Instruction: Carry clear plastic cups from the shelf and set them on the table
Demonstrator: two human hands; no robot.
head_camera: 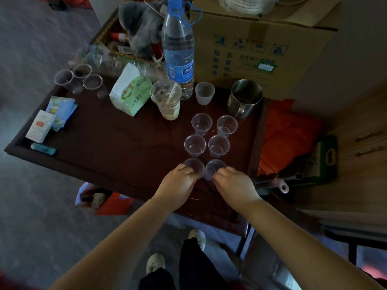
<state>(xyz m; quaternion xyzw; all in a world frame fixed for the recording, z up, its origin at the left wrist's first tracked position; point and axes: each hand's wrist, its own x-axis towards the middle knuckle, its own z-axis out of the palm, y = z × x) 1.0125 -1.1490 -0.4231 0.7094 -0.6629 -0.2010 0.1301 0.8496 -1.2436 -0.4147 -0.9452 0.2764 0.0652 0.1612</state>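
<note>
Both hands set down the third pair: left hand (180, 181) grips one clear cup (195, 165), right hand (234, 184) another (214, 167) (placing step). Next: release cleanly on the table (104, 143).

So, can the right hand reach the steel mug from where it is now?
Probably yes. The right hand holds a clear cup at the table's near edge, and the steel mug stands beyond, further right. Only the right column of cups lies between, low enough to pass over.

Dk maroon table (129, 143), blue-label bottle (178, 49), clr cups (201, 124).
</note>
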